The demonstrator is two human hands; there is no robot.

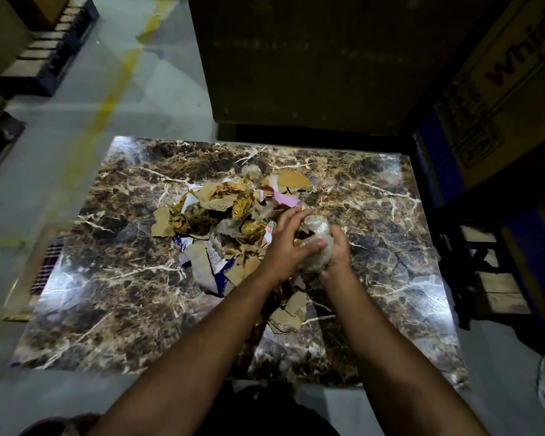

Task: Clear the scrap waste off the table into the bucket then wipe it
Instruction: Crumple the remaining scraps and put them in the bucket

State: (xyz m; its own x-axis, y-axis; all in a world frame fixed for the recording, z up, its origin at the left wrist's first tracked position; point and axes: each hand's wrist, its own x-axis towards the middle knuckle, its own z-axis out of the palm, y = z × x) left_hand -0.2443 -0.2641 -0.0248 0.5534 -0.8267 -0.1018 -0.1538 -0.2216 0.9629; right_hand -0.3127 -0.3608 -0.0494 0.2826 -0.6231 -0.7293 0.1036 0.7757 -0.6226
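A heap of scrap waste [221,215] lies on the middle of the dark marble-patterned table [107,294]: torn cardboard pieces, gold foil wrappers, white, pink and blue paper bits. At the heap's right edge both hands meet around a crumpled wad of clear plastic film [318,237]. My left hand [283,247] covers the wad from the left with its fingers stretched over it. My right hand [337,250] cups it from the right and below, fingers curled under it. More cardboard scraps [288,313] lie between my forearms. No bucket is in view.
Large cardboard boxes [312,58] stand behind the table and at the right [501,83]. A dark wooden stool [482,269] sits by the table's right edge. A pallet [44,48] lies at the far left on grey floor with a yellow line [107,102].
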